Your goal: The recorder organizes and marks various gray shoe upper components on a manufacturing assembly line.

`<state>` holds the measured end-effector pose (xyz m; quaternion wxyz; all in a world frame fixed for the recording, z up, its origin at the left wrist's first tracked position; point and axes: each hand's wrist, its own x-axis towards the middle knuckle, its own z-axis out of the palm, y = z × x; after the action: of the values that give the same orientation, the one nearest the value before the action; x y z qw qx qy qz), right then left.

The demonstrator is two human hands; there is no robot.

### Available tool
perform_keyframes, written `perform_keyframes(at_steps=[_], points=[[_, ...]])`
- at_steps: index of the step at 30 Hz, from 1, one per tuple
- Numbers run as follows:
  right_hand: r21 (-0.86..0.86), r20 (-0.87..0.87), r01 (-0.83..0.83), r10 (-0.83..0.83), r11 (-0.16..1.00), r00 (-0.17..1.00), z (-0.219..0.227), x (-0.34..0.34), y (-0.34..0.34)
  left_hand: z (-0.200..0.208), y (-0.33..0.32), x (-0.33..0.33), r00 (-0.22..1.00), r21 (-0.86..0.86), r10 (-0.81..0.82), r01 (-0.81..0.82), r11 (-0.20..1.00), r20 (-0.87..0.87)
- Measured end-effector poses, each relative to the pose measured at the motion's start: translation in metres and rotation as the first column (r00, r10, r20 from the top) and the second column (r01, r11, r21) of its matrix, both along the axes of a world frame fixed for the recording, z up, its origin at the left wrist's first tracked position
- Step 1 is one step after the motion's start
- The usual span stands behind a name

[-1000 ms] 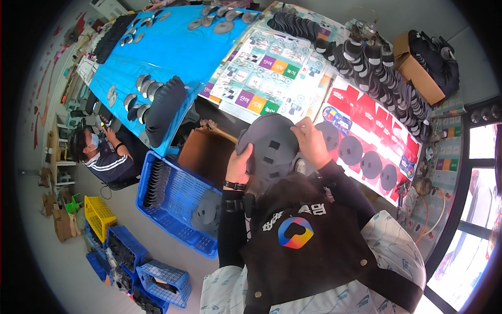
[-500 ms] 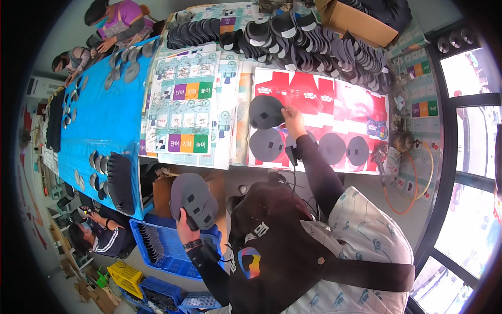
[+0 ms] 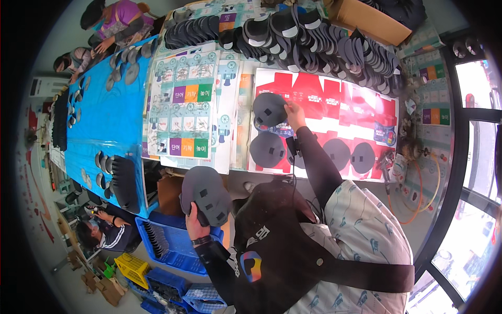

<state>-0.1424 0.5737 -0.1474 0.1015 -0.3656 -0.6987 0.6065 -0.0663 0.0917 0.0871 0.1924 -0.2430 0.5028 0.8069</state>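
My left hand [image 3: 196,224] grips the edge of a thick stack of dark grey rounded pads [image 3: 201,184], held beside my apron above a blue crate. Small black squares show on the upper pad. At the table, my right hand [image 3: 296,116] pinches the right edge of a single grey rounded pad [image 3: 265,107] with two black squares on it. Below that one, a similar pad [image 3: 265,150] lies on the red and white printed sheet [image 3: 327,107]. Further right are two more pads, one [image 3: 336,154] beside the other [image 3: 363,156]; another is partly hidden by my right forearm.
Long rows of dark curved pieces [image 3: 319,44] line the table's back, near a cardboard box [image 3: 368,22]. A blue-covered table [image 3: 104,125] with grey pieces stands left, with several people around it. A blue crate [image 3: 180,261] sits below my left hand. An orange hose [image 3: 418,193] hangs at right.
The stack in my left hand has shifted a little to the right. The pad in my right hand has turned slightly, so two black squares now show. The view has shifted slightly.
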Motion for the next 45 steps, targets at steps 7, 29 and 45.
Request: perform_keyframes(at_steps=[7,29,45], points=[[0.437,0.15,-0.065,-0.002,0.897,0.989,0.002,0.001,-0.004,0.0,0.038,-0.008,0.999,0.006,-0.039,0.039,0.999,-0.003],[-0.222,0.079,-0.061,0.081,0.973,0.994,0.076,0.1,0.085,-0.025,0.108,-0.051,0.967,0.031,-0.227,0.225,0.974,0.117],[-0.068,0.109,-0.088,0.095,0.994,0.989,0.025,0.108,0.117,-0.02,0.114,-0.037,0.968,0.018,-0.234,0.233,0.972,0.094]])
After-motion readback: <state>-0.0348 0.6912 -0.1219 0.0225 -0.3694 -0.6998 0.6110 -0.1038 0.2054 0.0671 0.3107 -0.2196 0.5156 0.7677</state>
